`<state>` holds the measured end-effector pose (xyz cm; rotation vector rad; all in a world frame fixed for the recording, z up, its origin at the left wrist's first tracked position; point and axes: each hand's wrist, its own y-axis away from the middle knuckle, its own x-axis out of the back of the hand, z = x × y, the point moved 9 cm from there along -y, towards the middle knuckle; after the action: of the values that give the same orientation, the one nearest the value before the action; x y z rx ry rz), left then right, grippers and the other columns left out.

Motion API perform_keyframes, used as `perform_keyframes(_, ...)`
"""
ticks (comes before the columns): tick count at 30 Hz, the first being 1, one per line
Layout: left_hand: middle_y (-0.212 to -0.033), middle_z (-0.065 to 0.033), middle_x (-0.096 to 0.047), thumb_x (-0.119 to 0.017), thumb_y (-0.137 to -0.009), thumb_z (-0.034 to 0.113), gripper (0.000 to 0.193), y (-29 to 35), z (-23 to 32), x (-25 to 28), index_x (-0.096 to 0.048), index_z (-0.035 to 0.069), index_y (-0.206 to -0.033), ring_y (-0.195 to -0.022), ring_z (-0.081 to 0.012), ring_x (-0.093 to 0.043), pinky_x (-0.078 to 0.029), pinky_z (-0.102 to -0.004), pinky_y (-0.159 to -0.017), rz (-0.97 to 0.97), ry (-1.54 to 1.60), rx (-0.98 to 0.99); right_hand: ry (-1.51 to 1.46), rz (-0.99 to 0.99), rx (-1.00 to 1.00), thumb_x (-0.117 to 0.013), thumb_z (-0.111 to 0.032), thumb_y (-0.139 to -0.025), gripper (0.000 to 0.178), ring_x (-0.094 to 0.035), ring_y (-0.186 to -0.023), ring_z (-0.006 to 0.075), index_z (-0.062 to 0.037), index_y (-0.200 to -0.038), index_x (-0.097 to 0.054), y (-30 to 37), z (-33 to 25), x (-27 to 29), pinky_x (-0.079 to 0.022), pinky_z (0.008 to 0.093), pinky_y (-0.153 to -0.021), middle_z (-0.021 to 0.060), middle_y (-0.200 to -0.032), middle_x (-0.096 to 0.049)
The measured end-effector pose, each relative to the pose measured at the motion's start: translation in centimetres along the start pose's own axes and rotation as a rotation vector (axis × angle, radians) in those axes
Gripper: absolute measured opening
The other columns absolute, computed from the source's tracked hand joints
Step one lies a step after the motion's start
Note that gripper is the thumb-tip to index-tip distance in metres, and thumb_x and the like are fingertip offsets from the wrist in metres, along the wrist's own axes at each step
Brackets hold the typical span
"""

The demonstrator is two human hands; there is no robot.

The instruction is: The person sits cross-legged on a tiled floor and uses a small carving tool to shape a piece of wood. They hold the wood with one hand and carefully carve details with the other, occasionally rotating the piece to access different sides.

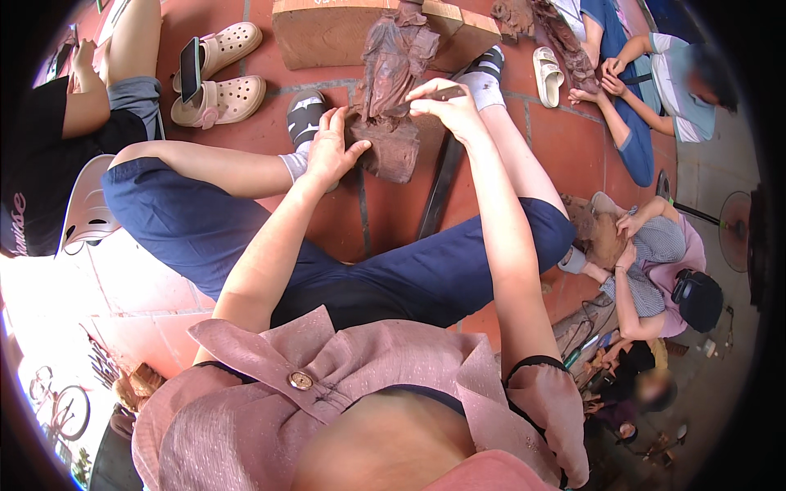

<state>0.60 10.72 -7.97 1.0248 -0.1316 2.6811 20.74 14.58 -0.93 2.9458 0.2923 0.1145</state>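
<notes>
A dark reddish-brown carved wooden statue (pixel 393 69) stands upright between my feet, in front of a thick wooden block. Its rough base (pixel 389 151) is nearest to me. Against the left side of this base rests my left hand (pixel 330 151), its fingers stretched and the thumb spread toward the wood. My right hand (pixel 450 108) is closed around a slim dark carving tool (pixel 446 93). The tool points left to the statue's lower part, just above the base; I cannot tell whether its tip touches the wood.
The thick wooden block (pixel 327 37) lies behind the statue. A dark flat bar (pixel 442 184) lies on the red tile floor beside the base. Beige clogs (pixel 221 102) and a phone (pixel 190 69) are at left. Other people sit at left and right, some handling carved wood (pixel 565 45).
</notes>
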Motion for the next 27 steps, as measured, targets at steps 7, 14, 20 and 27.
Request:
perform_keyframes(7,-0.139,-0.0212,-0.034,-0.073,-0.075,0.032,0.078,0.0,0.2,0.2,-0.034,0.004,-0.136,-0.123,-0.0396,-0.043,-0.039,-0.0432,-0.100,-0.007,0.025,0.014,-0.079,0.139,0.145,-0.068,0.004,-0.075,0.012,-0.066,-0.069,0.0125,-0.0007,-0.085,-0.067,-0.3,-3.7,2.0,-0.053,0.0242,-0.064,0.0069,-0.078,-0.068)
perform_keyframes(14,-0.137,-0.0230,-0.035,-0.073,-0.076,0.032,0.079,0.0,1.0,0.4,-0.033,0.002,-0.137,-0.125,-0.0383,-0.040,-0.037,-0.0410,-0.103,-0.030,0.070,0.011,0.121,0.098,0.082,-0.069,0.003,-0.074,0.015,-0.062,-0.070,0.0102,-0.0019,-0.089,-0.070,-1.1,-3.5,1.8,-0.051,0.0235,-0.067,0.0029,-0.078,-0.068)
perform_keyframes(20,-0.139,-0.0207,-0.034,-0.073,-0.076,0.033,0.078,-0.1,0.0,-0.1,-0.033,0.005,-0.137,-0.123,-0.0391,-0.043,-0.039,-0.0429,-0.100,-0.029,0.027,0.046,0.385,-0.113,0.139,-0.072,-0.004,-0.072,0.015,-0.062,-0.076,0.0090,-0.0068,-0.086,-0.071,-1.3,-3.4,-2.2,-0.050,0.0259,-0.073,0.0007,-0.083,-0.070)
perform_keyframes(27,-0.140,-0.0205,-0.034,-0.073,-0.076,0.033,0.076,0.0,0.2,0.2,-0.034,0.005,-0.136,-0.122,-0.0386,-0.044,-0.039,-0.0428,-0.100,-0.019,0.011,0.028,0.154,0.084,0.121,-0.067,-0.001,-0.079,0.014,-0.064,-0.072,0.0114,-0.0007,-0.094,-0.068,-1.6,-5.8,2.0,-0.052,0.0237,-0.069,0.0053,-0.079,-0.067)
